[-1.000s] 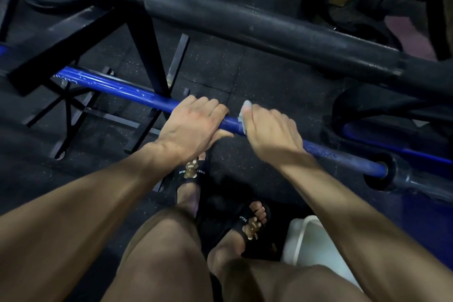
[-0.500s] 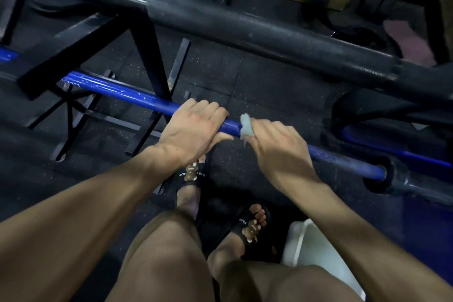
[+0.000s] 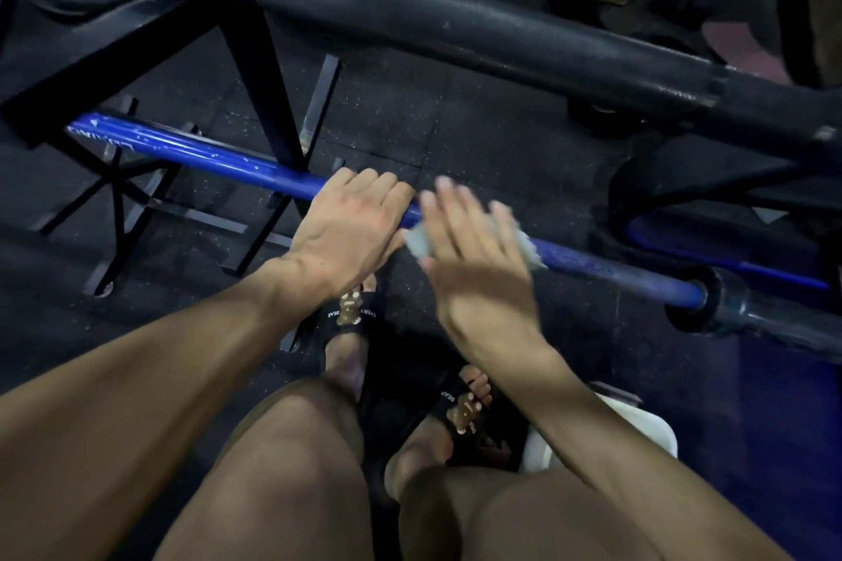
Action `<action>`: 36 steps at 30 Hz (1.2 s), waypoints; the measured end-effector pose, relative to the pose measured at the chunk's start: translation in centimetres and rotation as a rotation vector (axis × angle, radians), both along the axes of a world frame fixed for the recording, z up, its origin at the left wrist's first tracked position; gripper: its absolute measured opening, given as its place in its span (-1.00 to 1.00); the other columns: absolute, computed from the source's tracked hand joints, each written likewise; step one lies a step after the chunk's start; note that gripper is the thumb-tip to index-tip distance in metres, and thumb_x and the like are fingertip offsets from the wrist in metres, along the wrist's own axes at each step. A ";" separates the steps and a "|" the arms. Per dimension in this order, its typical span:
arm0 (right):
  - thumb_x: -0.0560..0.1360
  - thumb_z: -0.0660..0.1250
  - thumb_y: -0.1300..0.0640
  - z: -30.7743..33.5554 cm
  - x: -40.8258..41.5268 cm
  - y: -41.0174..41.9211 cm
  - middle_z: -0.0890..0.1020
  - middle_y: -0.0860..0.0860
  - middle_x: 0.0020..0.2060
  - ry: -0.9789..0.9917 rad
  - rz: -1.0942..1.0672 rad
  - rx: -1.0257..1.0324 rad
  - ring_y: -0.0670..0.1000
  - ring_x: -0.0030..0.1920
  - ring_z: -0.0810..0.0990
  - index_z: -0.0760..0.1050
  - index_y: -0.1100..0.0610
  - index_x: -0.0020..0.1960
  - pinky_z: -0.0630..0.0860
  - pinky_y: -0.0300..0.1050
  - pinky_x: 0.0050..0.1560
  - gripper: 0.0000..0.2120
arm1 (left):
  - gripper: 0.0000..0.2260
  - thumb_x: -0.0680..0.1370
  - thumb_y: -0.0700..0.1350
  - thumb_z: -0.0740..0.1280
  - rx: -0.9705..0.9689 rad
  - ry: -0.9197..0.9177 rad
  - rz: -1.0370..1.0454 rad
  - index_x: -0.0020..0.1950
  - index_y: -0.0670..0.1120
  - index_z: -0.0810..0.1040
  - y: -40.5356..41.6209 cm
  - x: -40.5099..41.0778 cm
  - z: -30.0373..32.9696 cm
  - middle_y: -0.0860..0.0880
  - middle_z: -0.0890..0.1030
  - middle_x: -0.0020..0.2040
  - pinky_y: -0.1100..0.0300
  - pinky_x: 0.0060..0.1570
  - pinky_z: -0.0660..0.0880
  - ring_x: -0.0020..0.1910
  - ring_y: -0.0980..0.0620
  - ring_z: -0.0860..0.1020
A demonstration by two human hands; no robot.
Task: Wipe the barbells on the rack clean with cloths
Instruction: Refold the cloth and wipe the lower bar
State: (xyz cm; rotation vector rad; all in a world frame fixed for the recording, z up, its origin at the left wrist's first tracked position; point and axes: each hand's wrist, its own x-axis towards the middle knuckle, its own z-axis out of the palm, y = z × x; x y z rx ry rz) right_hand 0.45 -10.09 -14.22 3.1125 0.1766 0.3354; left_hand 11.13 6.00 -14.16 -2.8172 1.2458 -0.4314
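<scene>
A blue barbell (image 3: 191, 153) runs from upper left to lower right on a low black rack (image 3: 136, 214), ending in a black sleeve (image 3: 729, 310) at the right. My left hand (image 3: 351, 228) grips the blue shaft, fingers curled over it. Just to its right my right hand (image 3: 474, 251), blurred by motion, lies over the shaft with fingers straight, pressing a small pale cloth (image 3: 417, 239) against the bar; cloth edges show on both sides of the hand.
A thick black barbell (image 3: 455, 32) crosses above on the rack. Black rubber flooring lies below. A white container (image 3: 638, 428) stands by my right leg. Another blue bar (image 3: 711, 251) lies at the far right. My sandalled feet stand under the bar.
My right hand went from gripping the bar with the cloth to fingers stretched out flat over it, and it is blurred. The left hand kept its grip.
</scene>
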 end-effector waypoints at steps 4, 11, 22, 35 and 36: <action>0.68 0.03 0.01 0.0 2.3 -0.7 0.47 0.10 0.48 0.001 -0.003 0.001 0.11 0.31 0.58 0.32 0.20 0.57 0.48 0.06 0.29 -0.48 | -0.62 0.55 0.10 0.31 -0.061 0.043 -0.046 0.12 -0.21 0.55 0.3 0.5 0.2 -0.12 0.55 -0.18 -0.02 -0.14 0.32 -0.23 -0.16 0.50; 0.75 -0.15 0.01 -0.1 -1.5 -6.8 0.66 0.06 0.14 -0.033 -0.204 -0.084 0.16 0.02 0.60 0.55 0.14 0.37 0.43 0.08 0.06 -0.46 | -0.33 0.60 0.27 0.13 -0.009 -0.043 0.022 0.49 -0.23 0.39 0.0 -0.2 -0.7 -0.10 0.55 -0.10 -0.01 -0.08 0.39 -0.16 -0.13 0.51; 0.61 0.15 0.10 1.6 -3.9 -10.8 0.56 0.08 -0.16 -0.015 -0.181 -0.186 0.21 -0.21 0.53 0.50 0.09 0.29 0.40 0.11 -0.21 -0.70 | -0.36 0.64 0.28 0.04 -0.066 0.002 -0.005 0.42 -0.21 0.47 0.4 0.1 -0.6 -0.12 0.55 -0.06 -0.05 -0.06 0.37 -0.13 -0.17 0.51; 0.67 0.07 -0.02 4.7 2.0 -3.3 0.59 -0.05 -0.12 0.329 -0.087 -0.049 0.15 -0.11 0.61 0.41 -0.08 0.25 0.36 0.01 -0.19 -0.77 | -0.38 0.64 0.26 0.05 -0.060 0.006 -0.030 0.37 -0.21 0.50 0.2 0.2 -0.2 -0.12 0.55 -0.08 -0.03 -0.07 0.34 -0.14 -0.16 0.51; 0.68 0.07 -0.03 5.1 0.9 -6.1 0.61 -0.02 -0.08 0.405 -0.190 -0.042 0.20 -0.06 0.62 0.41 -0.05 0.23 0.38 0.01 -0.17 -0.80 | -0.37 0.63 0.27 0.05 -0.048 0.003 -0.024 0.38 -0.20 0.50 0.3 0.2 -0.3 -0.11 0.55 -0.07 -0.03 -0.06 0.35 -0.13 -0.16 0.52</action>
